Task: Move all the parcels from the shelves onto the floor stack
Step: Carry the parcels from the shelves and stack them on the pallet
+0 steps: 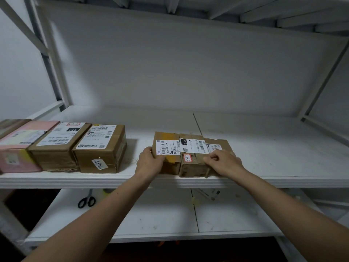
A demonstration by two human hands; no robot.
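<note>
Three small brown cardboard parcels stand side by side at the front of the white shelf (264, 167): a left parcel (167, 142), a middle parcel (190, 148) with a red-edged tag, and a right parcel (219, 145). My left hand (150, 163) grips the left parcel's near left corner. My right hand (223, 163) lies with curled fingers on the right parcel's front, covering most of it. Further left on the same shelf stand a labelled brown parcel (100, 148), another brown parcel (58, 144) and a pink parcel (20, 146).
Black-handled scissors (86, 200) and small scraps (211, 193) lie on the lower shelf (151, 214). White uprights and braces frame both sides of the rack. The shelf's right half holds nothing. The floor below looks dark.
</note>
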